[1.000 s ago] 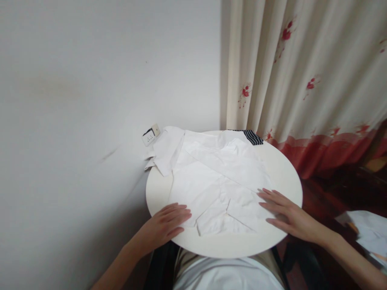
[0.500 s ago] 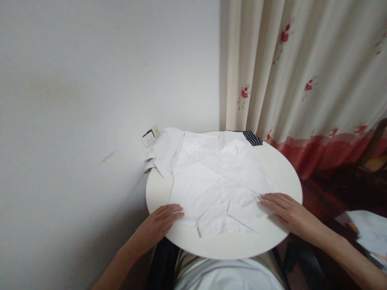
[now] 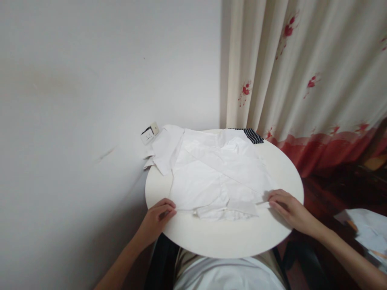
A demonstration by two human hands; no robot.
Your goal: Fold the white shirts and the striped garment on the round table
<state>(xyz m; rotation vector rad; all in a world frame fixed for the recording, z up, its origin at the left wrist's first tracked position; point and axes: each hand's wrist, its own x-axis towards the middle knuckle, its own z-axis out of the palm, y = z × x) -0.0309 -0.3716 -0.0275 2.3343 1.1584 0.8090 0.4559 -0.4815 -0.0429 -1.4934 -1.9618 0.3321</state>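
A white shirt [image 3: 211, 173] with a dark striped collar [image 3: 253, 136] lies spread on a small round white table [image 3: 229, 237]. My left hand [image 3: 157, 217] is at the shirt's near left corner, fingers curled and pinching the hem. My right hand [image 3: 287, 207] is at the near right edge, fingers closed on the fabric. The shirt's bottom edge is turned up between the two hands. One sleeve [image 3: 163, 153] hangs over the table's far left rim.
A grey wall stands close on the left with a socket [image 3: 149, 135] beside the table. A cream curtain [image 3: 302, 72] with red flowers hangs behind on the right. White cloth [image 3: 365, 233] lies at the lower right. My lap is under the table's near edge.
Both hands went from lying flat on the shirt to gripping its near corners. The bottom hem has lifted and folded toward the far side.
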